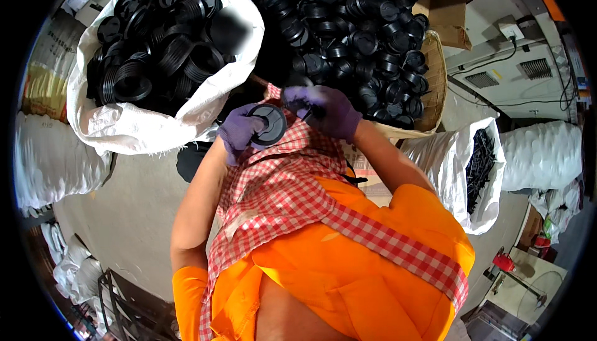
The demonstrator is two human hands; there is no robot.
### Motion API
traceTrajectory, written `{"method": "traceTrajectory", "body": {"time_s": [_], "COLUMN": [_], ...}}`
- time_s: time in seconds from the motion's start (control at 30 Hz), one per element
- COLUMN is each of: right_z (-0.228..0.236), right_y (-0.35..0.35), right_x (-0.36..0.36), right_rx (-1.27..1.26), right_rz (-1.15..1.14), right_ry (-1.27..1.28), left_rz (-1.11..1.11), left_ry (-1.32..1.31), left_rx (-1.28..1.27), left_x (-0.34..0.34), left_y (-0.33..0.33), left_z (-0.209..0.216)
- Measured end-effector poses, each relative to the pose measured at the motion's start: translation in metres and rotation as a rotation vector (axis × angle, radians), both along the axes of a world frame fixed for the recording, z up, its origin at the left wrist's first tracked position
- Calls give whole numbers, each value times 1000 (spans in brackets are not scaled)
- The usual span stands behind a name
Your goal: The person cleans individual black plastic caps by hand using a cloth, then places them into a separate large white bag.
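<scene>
My left hand (235, 134), in a purple glove, grips a round black plastic cap (271, 126) by its edge, its flat disc facing up in front of my apron. Close beside it on the right is my right hand (336, 112), also gloved in purple, with its fingers curled in. Something dark lies at those fingers, but blur and shadow hide what it is. Beyond my left hand stands an open white woven sack (124, 131) filled with black threaded caps (132, 81). Past my right hand, many black caps (364, 42) are heaped in a large carton (436, 83).
To my right stands a smaller white sack (495, 199) holding thin black pieces (479, 170). Full white sacks (59, 161) lie at the left. A grey cabinet (522, 73) with a plugged-in cable is at the far right; a dark metal frame (124, 307) sits lower left.
</scene>
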State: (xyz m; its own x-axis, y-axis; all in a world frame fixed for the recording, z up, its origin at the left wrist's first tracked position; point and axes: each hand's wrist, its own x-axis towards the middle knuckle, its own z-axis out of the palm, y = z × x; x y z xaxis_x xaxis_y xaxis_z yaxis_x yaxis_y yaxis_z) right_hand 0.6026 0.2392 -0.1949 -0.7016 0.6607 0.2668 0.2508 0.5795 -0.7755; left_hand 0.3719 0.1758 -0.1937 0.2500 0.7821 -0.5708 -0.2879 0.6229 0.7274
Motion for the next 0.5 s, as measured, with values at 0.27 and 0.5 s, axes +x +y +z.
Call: {"method": "traceTrajectory", "body": {"time_s": [0.27, 0.5], "right_z": [-10, 16], "right_y": [-29, -10], "right_x": [-23, -34], "right_rx": [-211, -143], "right_rz": [-15, 188], "right_ry": [-14, -549], "left_rz": [-164, -642], "left_ry": [496, 1572], "left_rx": [128, 1105], "left_x": [0, -13], "left_y": [-12, -21], "left_z": [5, 26]}}
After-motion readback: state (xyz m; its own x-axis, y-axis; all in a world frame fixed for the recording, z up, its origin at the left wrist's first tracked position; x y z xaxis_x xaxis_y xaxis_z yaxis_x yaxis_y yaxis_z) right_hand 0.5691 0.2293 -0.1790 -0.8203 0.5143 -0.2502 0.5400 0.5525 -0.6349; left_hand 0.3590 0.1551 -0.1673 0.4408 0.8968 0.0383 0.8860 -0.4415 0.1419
